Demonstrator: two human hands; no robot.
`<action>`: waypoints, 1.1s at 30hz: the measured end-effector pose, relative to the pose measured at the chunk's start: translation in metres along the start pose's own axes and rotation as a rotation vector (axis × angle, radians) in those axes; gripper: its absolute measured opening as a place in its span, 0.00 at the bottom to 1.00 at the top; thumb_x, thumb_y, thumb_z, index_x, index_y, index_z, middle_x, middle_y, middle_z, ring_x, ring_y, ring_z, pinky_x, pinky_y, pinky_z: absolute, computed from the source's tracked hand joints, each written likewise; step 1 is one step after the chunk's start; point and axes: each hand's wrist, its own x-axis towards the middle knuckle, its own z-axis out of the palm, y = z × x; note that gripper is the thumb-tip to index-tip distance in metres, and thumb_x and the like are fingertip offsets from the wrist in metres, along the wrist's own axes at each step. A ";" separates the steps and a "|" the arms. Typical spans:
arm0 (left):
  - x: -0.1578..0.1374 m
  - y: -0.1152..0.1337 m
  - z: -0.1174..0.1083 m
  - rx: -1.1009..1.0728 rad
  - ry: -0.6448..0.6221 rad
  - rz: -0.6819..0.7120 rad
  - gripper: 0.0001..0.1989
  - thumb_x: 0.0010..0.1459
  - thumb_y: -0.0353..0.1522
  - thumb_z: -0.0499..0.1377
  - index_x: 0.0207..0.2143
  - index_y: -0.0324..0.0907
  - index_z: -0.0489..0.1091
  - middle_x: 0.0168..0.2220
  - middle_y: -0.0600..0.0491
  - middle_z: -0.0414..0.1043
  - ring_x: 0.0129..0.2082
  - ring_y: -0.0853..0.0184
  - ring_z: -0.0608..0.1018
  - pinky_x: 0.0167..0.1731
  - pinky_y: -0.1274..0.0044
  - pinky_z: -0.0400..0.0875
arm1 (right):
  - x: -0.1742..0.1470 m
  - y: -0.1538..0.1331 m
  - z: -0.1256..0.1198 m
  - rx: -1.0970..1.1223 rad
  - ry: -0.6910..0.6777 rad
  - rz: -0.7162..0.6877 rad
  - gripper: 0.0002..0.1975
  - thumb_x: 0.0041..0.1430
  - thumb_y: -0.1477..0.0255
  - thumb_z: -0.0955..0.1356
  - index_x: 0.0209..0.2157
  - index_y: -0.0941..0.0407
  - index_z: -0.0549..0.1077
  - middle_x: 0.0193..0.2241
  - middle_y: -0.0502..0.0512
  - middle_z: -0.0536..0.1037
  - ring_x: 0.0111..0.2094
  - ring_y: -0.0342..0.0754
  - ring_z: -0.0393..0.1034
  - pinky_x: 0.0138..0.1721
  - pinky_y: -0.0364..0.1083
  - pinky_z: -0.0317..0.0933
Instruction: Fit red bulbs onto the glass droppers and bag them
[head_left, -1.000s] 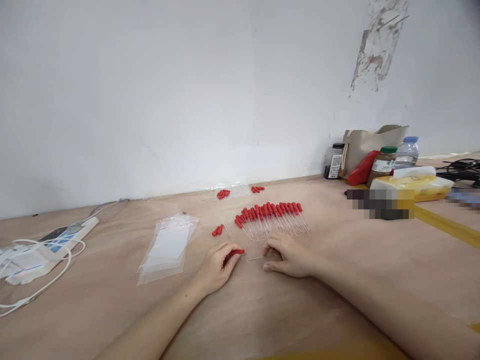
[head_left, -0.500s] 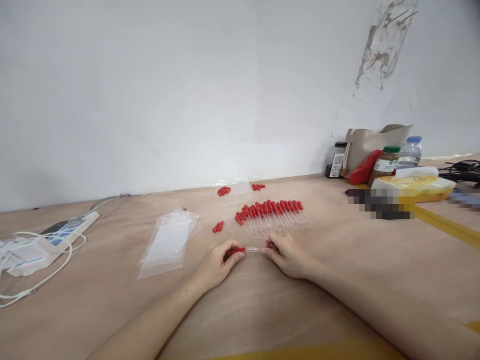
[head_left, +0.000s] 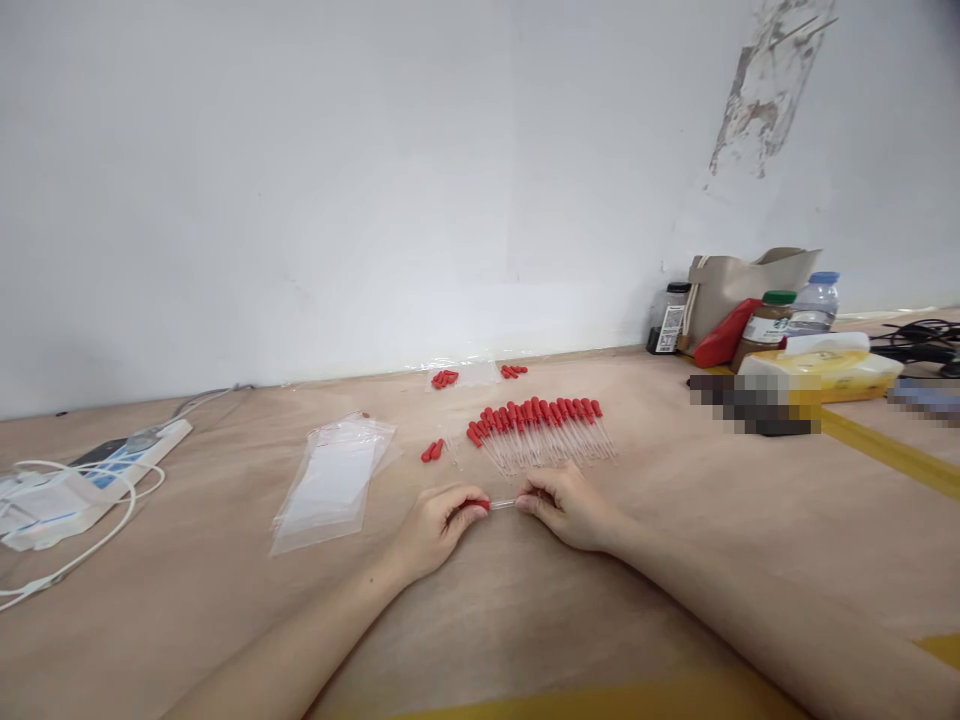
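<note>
My left hand (head_left: pixel 444 520) pinches a red rubber dropper bulb (head_left: pixel 478 505) between thumb and fingers. A clear glass dropper tube (head_left: pixel 503 504) runs from the bulb's mouth to my right hand (head_left: pixel 561 508), whose thumb and fingers close on its other end. How deep the tube sits in the bulb is hidden. Just beyond my hands lies a row of droppers (head_left: pixel 536 415), clear tubes with red bulbs, side by side. Left of the row are a pair of loose red bulbs (head_left: pixel 433 451) and clear tubes (head_left: pixel 453 450).
Clear zip bags (head_left: pixel 334 485) lie at the left, with a power strip (head_left: pixel 97 490) and white cables beyond. More red bulbs (head_left: pixel 445 379) rest on a plastic bag by the wall. A tissue pack (head_left: pixel 825 372), bottles (head_left: pixel 769 330) and a beige bag (head_left: pixel 724 290) stand at the right.
My right hand has come slightly closer to my left, and less of the glass tube shows between them. The view has shifted a little.
</note>
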 end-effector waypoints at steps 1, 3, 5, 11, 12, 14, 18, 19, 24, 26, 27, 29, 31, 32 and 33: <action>0.000 0.000 0.000 0.006 -0.009 0.006 0.09 0.59 0.33 0.49 0.35 0.42 0.68 0.32 0.54 0.72 0.32 0.69 0.73 0.34 0.79 0.65 | 0.000 -0.001 0.000 -0.017 0.009 -0.008 0.08 0.57 0.70 0.61 0.27 0.56 0.69 0.24 0.48 0.73 0.26 0.41 0.64 0.37 0.45 0.49; 0.000 0.001 -0.001 0.024 -0.023 0.017 0.09 0.60 0.33 0.49 0.34 0.43 0.69 0.31 0.54 0.72 0.31 0.69 0.73 0.34 0.78 0.65 | -0.001 -0.002 0.000 -0.058 0.027 -0.020 0.08 0.57 0.70 0.61 0.27 0.56 0.68 0.25 0.48 0.73 0.26 0.41 0.63 0.37 0.45 0.48; 0.000 0.000 -0.002 0.041 -0.033 0.032 0.09 0.60 0.33 0.49 0.34 0.43 0.69 0.30 0.54 0.72 0.31 0.69 0.72 0.34 0.78 0.65 | -0.001 -0.004 -0.001 -0.098 0.039 -0.033 0.08 0.57 0.70 0.61 0.26 0.56 0.68 0.25 0.48 0.73 0.26 0.41 0.63 0.37 0.45 0.47; 0.000 -0.002 -0.001 0.078 -0.034 0.066 0.09 0.59 0.32 0.50 0.33 0.42 0.69 0.29 0.55 0.72 0.30 0.70 0.72 0.33 0.80 0.64 | -0.002 -0.006 0.001 -0.187 0.082 -0.067 0.09 0.57 0.71 0.60 0.25 0.57 0.67 0.24 0.48 0.74 0.24 0.40 0.62 0.35 0.45 0.43; 0.000 -0.002 -0.001 0.087 -0.030 0.065 0.09 0.59 0.33 0.50 0.33 0.42 0.69 0.29 0.55 0.72 0.30 0.70 0.72 0.32 0.80 0.64 | -0.002 -0.006 0.002 -0.197 0.094 -0.072 0.09 0.57 0.71 0.60 0.25 0.57 0.67 0.24 0.49 0.74 0.25 0.40 0.62 0.35 0.45 0.43; 0.000 -0.003 -0.001 0.105 -0.025 0.066 0.09 0.59 0.33 0.50 0.33 0.42 0.69 0.29 0.55 0.72 0.30 0.70 0.72 0.32 0.79 0.64 | -0.003 -0.007 0.004 -0.214 0.121 -0.080 0.09 0.57 0.71 0.60 0.26 0.57 0.68 0.24 0.50 0.74 0.24 0.41 0.62 0.36 0.45 0.42; 0.000 -0.004 -0.001 0.149 -0.030 0.075 0.09 0.59 0.34 0.50 0.33 0.41 0.68 0.28 0.54 0.71 0.29 0.70 0.71 0.31 0.79 0.63 | -0.004 -0.009 0.007 -0.245 0.146 -0.086 0.10 0.57 0.71 0.60 0.26 0.57 0.69 0.23 0.51 0.75 0.23 0.41 0.61 0.36 0.46 0.42; 0.000 -0.005 0.000 0.161 -0.037 0.079 0.09 0.59 0.35 0.50 0.32 0.41 0.68 0.28 0.54 0.70 0.28 0.70 0.70 0.31 0.79 0.63 | -0.004 -0.009 0.008 -0.247 0.140 -0.089 0.11 0.57 0.71 0.60 0.25 0.57 0.69 0.23 0.51 0.75 0.23 0.41 0.61 0.36 0.46 0.41; 0.000 -0.005 0.002 0.168 -0.065 0.123 0.10 0.60 0.34 0.49 0.32 0.41 0.66 0.27 0.53 0.68 0.28 0.69 0.69 0.31 0.78 0.62 | -0.001 -0.010 0.009 -0.245 0.094 -0.100 0.10 0.56 0.71 0.60 0.24 0.57 0.68 0.22 0.49 0.74 0.22 0.40 0.60 0.35 0.45 0.41; 0.000 -0.005 0.002 0.166 -0.062 0.134 0.10 0.60 0.34 0.48 0.32 0.40 0.66 0.27 0.53 0.68 0.28 0.69 0.68 0.30 0.78 0.62 | 0.000 -0.011 0.010 -0.247 0.081 -0.100 0.11 0.56 0.71 0.60 0.24 0.57 0.68 0.20 0.49 0.73 0.21 0.40 0.59 0.35 0.45 0.41; 0.000 -0.005 0.003 0.165 -0.060 0.137 0.10 0.60 0.34 0.48 0.32 0.40 0.66 0.27 0.53 0.68 0.28 0.69 0.68 0.30 0.78 0.62 | 0.001 -0.011 0.011 -0.247 0.077 -0.099 0.11 0.56 0.71 0.60 0.23 0.57 0.67 0.20 0.48 0.72 0.21 0.39 0.58 0.34 0.45 0.41; 0.000 -0.005 0.003 0.163 -0.056 0.138 0.11 0.60 0.35 0.48 0.32 0.40 0.66 0.27 0.52 0.68 0.28 0.68 0.68 0.30 0.77 0.62 | 0.002 -0.012 0.013 -0.242 0.074 -0.095 0.11 0.57 0.70 0.59 0.23 0.57 0.67 0.19 0.48 0.72 0.21 0.39 0.58 0.34 0.44 0.42; 0.000 -0.006 0.003 0.159 -0.063 0.143 0.11 0.60 0.35 0.47 0.32 0.40 0.66 0.27 0.52 0.68 0.29 0.68 0.68 0.31 0.77 0.63 | 0.002 -0.012 0.014 -0.236 0.070 -0.089 0.12 0.57 0.69 0.60 0.23 0.57 0.67 0.19 0.48 0.72 0.21 0.39 0.57 0.34 0.44 0.42; 0.000 -0.006 0.004 0.158 -0.069 0.145 0.11 0.60 0.35 0.47 0.32 0.40 0.66 0.28 0.52 0.68 0.29 0.68 0.68 0.31 0.77 0.63 | 0.003 -0.012 0.014 -0.235 0.066 -0.084 0.12 0.57 0.69 0.60 0.23 0.57 0.67 0.19 0.48 0.72 0.21 0.40 0.58 0.34 0.44 0.42; 0.001 -0.006 0.004 0.158 -0.070 0.145 0.11 0.60 0.35 0.48 0.32 0.40 0.66 0.28 0.52 0.68 0.29 0.68 0.68 0.31 0.77 0.63 | 0.003 -0.012 0.014 -0.234 0.066 -0.077 0.12 0.57 0.69 0.60 0.23 0.57 0.68 0.19 0.48 0.72 0.21 0.40 0.58 0.34 0.44 0.42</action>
